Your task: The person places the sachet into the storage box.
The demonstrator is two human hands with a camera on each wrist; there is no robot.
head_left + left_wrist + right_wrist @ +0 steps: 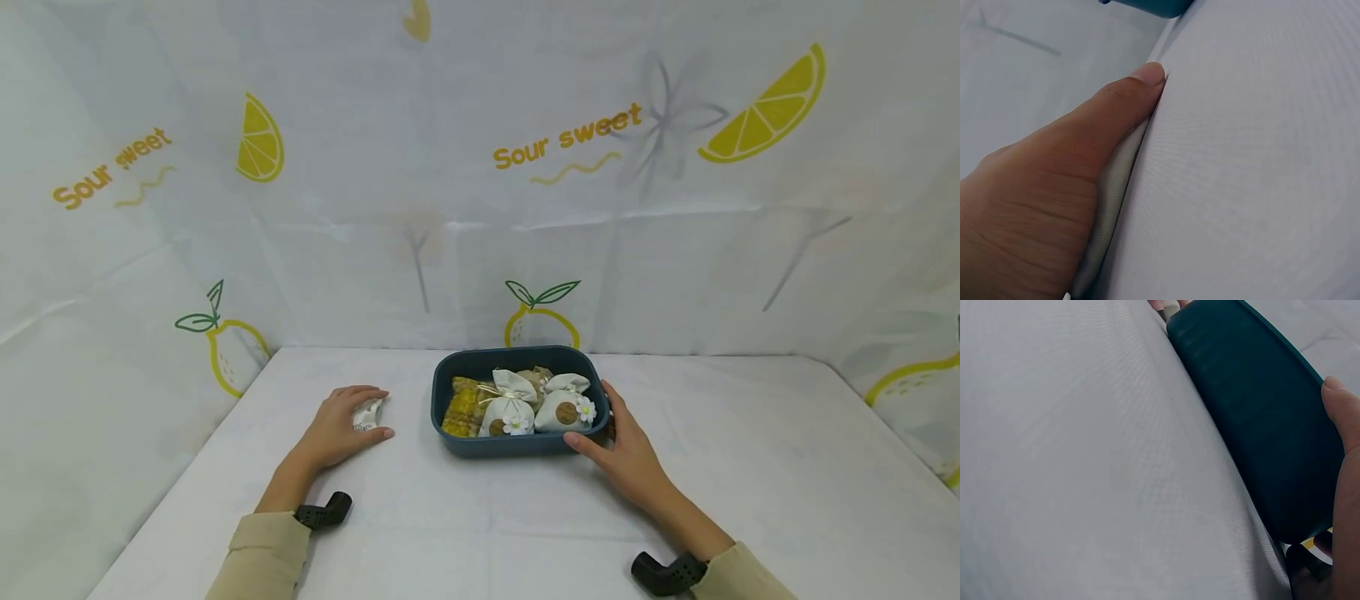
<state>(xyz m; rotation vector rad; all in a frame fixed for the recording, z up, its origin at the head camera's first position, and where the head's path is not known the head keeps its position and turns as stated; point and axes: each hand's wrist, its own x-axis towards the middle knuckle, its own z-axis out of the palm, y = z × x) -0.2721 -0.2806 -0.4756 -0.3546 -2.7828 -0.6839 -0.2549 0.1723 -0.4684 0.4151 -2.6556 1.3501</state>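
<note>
A dark teal rectangular bin (510, 446) stands on the white-covered table. Inside it lie a yellow patterned sachet (463, 408) at the left, two white drawstring pouches with a daisy and brown patch, one pouch (566, 408) at the right, and a tan bag (536, 379) behind. My right hand (626, 454) grips the bin's right end, thumb on the front rim; its other fingers are mostly hidden. To the left of the bin, my left hand (341, 429) curls round a small white packet (367, 414) with dark print. In the left wrist view the thumb (1104, 119) hides most of it.
A white cloth (450, 517) covers the table. Behind it hangs a white curtain (450, 250) printed with lemons and lettering. Black bands sit on both wrists, the left band (324, 512) and the right band (667, 575).
</note>
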